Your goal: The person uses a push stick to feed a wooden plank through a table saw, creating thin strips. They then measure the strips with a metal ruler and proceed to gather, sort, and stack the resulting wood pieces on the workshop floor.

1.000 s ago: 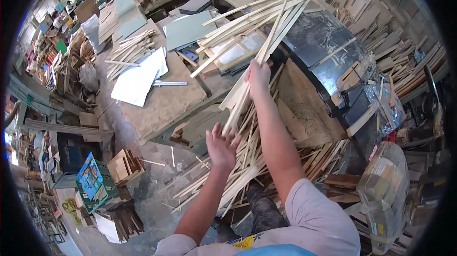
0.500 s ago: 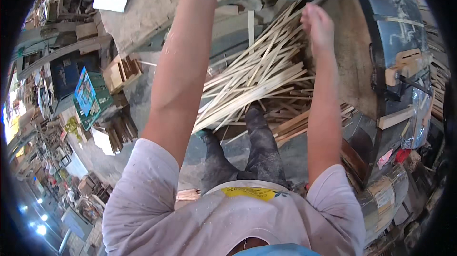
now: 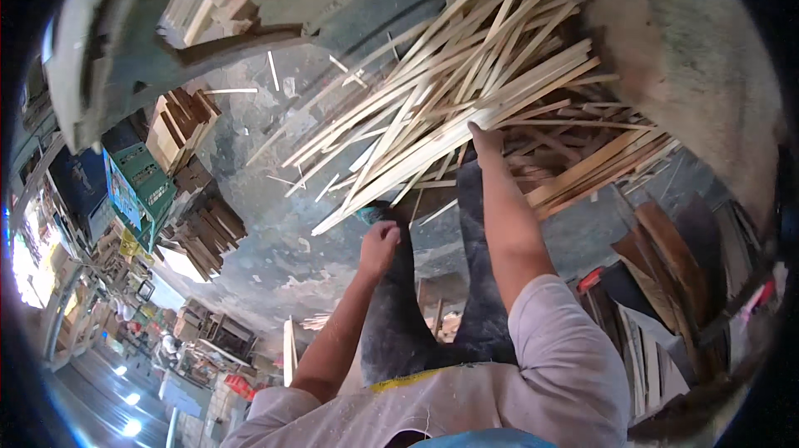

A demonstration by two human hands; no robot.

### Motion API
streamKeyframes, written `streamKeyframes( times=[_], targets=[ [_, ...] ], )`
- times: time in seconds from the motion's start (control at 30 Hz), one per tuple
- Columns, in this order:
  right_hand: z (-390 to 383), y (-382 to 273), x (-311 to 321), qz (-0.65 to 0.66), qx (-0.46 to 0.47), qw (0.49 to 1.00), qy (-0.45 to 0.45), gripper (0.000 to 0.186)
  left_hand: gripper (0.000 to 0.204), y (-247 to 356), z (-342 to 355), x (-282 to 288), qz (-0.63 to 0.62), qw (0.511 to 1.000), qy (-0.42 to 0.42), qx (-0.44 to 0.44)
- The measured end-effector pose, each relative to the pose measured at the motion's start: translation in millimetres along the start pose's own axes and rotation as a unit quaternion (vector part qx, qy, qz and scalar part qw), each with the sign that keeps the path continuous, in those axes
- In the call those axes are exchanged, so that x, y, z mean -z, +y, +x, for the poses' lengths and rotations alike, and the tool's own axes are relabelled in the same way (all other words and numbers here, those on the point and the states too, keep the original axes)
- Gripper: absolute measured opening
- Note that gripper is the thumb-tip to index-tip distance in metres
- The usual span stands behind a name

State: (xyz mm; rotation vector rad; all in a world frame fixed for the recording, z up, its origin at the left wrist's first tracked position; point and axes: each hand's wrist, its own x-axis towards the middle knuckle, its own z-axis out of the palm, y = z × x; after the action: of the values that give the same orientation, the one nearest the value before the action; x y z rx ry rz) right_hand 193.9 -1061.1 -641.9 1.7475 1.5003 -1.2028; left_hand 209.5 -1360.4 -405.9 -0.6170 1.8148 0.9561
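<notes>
A large heap of thin, pale wooden strips (image 3: pixel 449 98) lies on the floor in front of my legs, most of them running from lower left to upper right. At its near edge is my right hand (image 3: pixel 487 144), thumb over a bundle of long strips (image 3: pixel 466 130) and the other fingers hidden behind it. My left hand (image 3: pixel 381 246) hangs in front of my left leg, its fingers curled in, with nothing seen in them. It is apart from the strips, below their lower left ends.
Darker wooden boards (image 3: pixel 595 169) lie right of the heap. A green crate (image 3: pixel 148 186) stands on the left, beside stacked short wood pieces (image 3: pixel 200 227). A large brown panel (image 3: pixel 691 57) rises at the right. Sheets and offcuts (image 3: pixel 657 281) lean at lower right.
Both hands have come down from the raised, outstretched position. My right hand has reached the bundle of strips; my left has drawn back near my leg. The view has tilted down toward the heap.
</notes>
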Motion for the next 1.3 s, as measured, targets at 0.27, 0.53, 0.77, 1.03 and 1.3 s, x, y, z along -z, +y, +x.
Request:
streamKeyframes(
  times=[0.27,0.53,0.77,1.03,1.3],
  targets=[
    [28,12,-113,0.177,-0.109,0.97,0.128,0.115,0.039,-99,14,39,0.088,0.992,0.034,0.083],
    [-94,41,-29,0.27,0.065,0.96,0.024,0.057,0.03,-57,35,42,0.129,0.988,0.054,-0.059],
    [-211,6,33,0.416,0.157,0.882,-0.155,0.033,0.043,0,0,35,0.204,0.949,0.059,-0.231],
    [-363,-57,86,0.504,0.147,0.812,-0.257,0.032,0.034,83,-100,93,0.178,0.935,-0.094,-0.293],
    [-523,-91,110,0.48,0.252,0.764,-0.351,0.038,0.031,115,-249,190,-0.057,0.942,-0.26,-0.206]
  ],
)
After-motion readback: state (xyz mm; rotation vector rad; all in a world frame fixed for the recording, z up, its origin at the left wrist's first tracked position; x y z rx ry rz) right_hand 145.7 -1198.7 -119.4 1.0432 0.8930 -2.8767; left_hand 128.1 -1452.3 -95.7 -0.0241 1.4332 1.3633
